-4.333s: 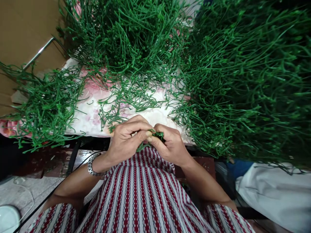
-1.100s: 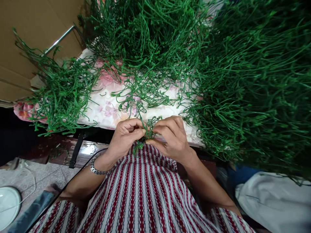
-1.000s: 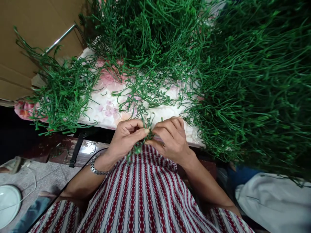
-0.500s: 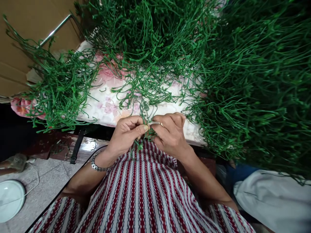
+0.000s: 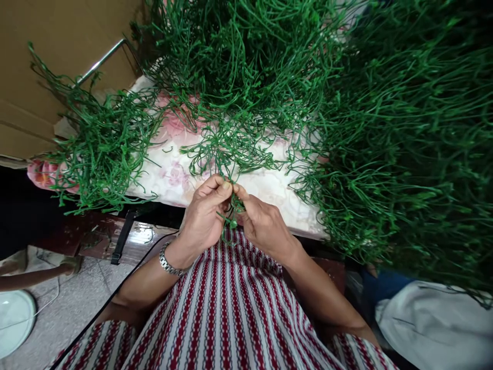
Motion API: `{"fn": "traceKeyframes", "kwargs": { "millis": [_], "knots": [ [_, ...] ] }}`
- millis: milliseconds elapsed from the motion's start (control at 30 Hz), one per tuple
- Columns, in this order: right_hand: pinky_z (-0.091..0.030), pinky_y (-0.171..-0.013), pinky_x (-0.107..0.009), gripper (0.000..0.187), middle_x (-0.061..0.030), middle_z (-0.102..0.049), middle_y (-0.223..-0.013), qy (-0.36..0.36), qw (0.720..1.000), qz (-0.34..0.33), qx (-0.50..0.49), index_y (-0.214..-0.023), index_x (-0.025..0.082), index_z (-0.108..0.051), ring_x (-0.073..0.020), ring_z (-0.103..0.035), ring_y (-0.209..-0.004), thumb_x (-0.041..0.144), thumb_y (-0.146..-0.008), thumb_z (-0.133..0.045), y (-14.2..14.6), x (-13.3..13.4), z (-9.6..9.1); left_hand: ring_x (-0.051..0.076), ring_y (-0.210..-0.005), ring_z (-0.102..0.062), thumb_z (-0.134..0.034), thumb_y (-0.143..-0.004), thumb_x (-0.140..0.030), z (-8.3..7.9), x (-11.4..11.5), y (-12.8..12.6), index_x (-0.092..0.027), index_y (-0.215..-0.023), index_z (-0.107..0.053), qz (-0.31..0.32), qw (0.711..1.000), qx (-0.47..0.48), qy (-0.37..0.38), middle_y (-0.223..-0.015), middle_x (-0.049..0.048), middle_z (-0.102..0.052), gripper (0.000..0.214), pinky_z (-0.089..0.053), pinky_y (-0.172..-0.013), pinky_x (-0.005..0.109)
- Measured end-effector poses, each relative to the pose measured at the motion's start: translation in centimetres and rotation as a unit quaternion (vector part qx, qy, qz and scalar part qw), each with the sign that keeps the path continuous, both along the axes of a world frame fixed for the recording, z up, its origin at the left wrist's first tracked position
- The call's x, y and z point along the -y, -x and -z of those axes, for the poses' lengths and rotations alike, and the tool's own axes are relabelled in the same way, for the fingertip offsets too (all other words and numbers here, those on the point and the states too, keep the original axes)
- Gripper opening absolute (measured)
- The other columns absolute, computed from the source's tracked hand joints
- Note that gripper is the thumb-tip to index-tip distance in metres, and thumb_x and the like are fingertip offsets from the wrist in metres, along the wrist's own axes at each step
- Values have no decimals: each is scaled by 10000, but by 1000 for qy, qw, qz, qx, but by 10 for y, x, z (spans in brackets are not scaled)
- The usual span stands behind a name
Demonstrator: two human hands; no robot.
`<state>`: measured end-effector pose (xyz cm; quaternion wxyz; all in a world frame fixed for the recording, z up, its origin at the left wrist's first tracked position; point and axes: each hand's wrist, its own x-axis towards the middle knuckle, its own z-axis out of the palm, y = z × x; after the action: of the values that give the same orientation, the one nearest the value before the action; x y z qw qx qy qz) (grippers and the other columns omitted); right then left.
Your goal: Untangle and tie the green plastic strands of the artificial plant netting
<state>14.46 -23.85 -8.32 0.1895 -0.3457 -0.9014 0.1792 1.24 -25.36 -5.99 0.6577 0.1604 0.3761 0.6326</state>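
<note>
My left hand and my right hand meet at the near edge of a table covered with a floral cloth. Both pinch the same small bunch of thin green plastic stems, thumbs and forefingers closed on it, fingertips nearly touching. The bunch hangs partly between my palms over my red-and-white striped garment. A metal watch is on my left wrist. More loose green stems lie on the cloth just beyond my fingers.
Large heaps of green stems fill the right side and the back; a smaller pile lies at the left. Brown cardboard stands far left. A white cloth bundle sits lower right, a white dish on the floor lower left.
My hands have risen slightly toward the loose stems on the cloth, and the pinch has tightened to fingertips. A person's foot has appeared at the left floor edge.
</note>
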Motion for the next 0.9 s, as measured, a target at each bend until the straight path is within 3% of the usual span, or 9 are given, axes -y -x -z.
{"fn": "traceKeyframes", "kwargs": {
  "millis": [133, 300, 400, 500, 567, 700, 800, 900],
  "knots": [
    [-359, -503, -251, 141, -34, -569, -679, 20, 1000, 13, 14, -858, 155, -433, -139, -499, -558, 122, -826, -299, 8, 2, -1, 59, -547, -498, -539, -774, -144, 0, -5, -5, -156, -640, -442, -7, 1000, 25, 13, -592, -23, -520, 166, -393, -515, 151],
    [-297, -461, -237, 160, -3, -503, -574, 22, 998, 65, -5, -783, 151, -429, -107, -421, -464, 139, -852, -284, 10, 28, -7, 53, -471, -414, -514, -786, -134, 4, -9, -9, -155, -622, -400, 13, 997, 55, 49, -529, -31, -429, 201, -317, -448, 156],
    [-263, -430, -214, 202, 30, -442, -520, 61, 998, 32, -8, -737, 157, -424, -78, -363, -414, 183, -893, -298, 7, 46, -11, 42, -455, -390, -532, -750, -101, 3, -22, -2, -154, -581, -379, -43, 998, 34, 27, -492, -49, -384, 234, -328, -467, 148],
    [-272, -445, -209, 222, 36, -423, -512, 67, 997, 28, -10, -702, 161, -416, -73, -354, -421, 184, -899, -316, -2, 50, -13, 46, -442, -368, -563, -727, -115, 1, -34, 3, -159, -555, -352, -108, 992, -20, -53, -475, -59, -349, 275, -339, -469, 161],
    [-287, -471, -224, 213, 19, -447, -541, 24, 998, 65, 0, -706, 161, -423, -89, -375, -456, 191, -894, -329, -11, 43, -14, 45, -437, -358, -575, -745, -159, 0, -35, 4, -162, -575, -370, -33, 998, -30, -47, -483, -61, -349, 266, -355, -478, 171],
    [-293, -492, -244, 164, 8, -454, -563, -51, 991, 116, 46, -716, 168, -444, -115, -401, -504, 183, -870, -389, -28, 26, -16, 68, -456, -408, -614, -723, -178, 1, -23, 11, -181, -641, -392, 16, 999, -37, -35, -492, -65, -372, 237, -404, -481, 197],
    [-332, -540, -259, 141, -22, -487, -610, -101, 987, 111, 63, -714, 164, -470, -142, -436, -573, 120, -831, -405, -31, 19, -17, 72, -418, -399, -598, -743, -202, 1, -11, 18, -185, -666, -408, 70, 996, -48, -1, -498, -56, -418, 205, -344, -378, 174],
    [-391, -618, -270, 167, -49, -518, -667, -122, 987, 87, 56, -772, 142, -518, -162, -472, -652, 48, -795, -382, -29, 14, -18, 66, -387, -393, -589, -755, -206, 3, -1, 21, -183, -684, -414, 81, 993, -76, 29, -488, -54, -457, 190, -333, -352, 166]
  ]
}}
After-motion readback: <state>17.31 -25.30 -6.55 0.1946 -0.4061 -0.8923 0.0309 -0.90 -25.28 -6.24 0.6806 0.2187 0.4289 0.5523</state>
